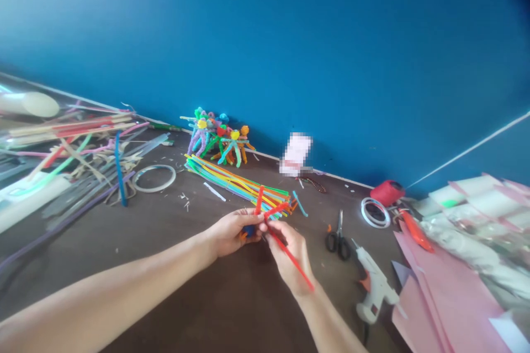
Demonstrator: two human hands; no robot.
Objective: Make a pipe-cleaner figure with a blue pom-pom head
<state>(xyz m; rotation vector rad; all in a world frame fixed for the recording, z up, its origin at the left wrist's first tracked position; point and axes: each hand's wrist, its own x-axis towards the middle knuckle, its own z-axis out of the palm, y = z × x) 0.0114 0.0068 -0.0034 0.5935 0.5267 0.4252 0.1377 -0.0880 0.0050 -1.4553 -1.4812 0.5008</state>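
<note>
My left hand (237, 231) is closed around a small pipe-cleaner piece, of which a blue part (249, 230) and some orange show below the thumb; the rest is hidden by the fingers. Red pipe cleaners (295, 259) cross at my fingertips: one short end points up, another to the upper right, and a long end runs down over my right wrist. Pinched fingers of my right hand (290, 251) hold the red strand, touching my left hand. Just behind lies a bundle of colourful pipe cleaners (236, 177), and beyond it stand several pipe-cleaner figures (221, 140).
Black-handled scissors (338, 245) and a white glue gun (375, 281) lie right of my hands. Tape rolls (375, 214) (154, 178), red yarn (387, 192) and pink sheets (439, 292) lie about. Loose strips crowd the left. A blue wall (290, 55) rises behind.
</note>
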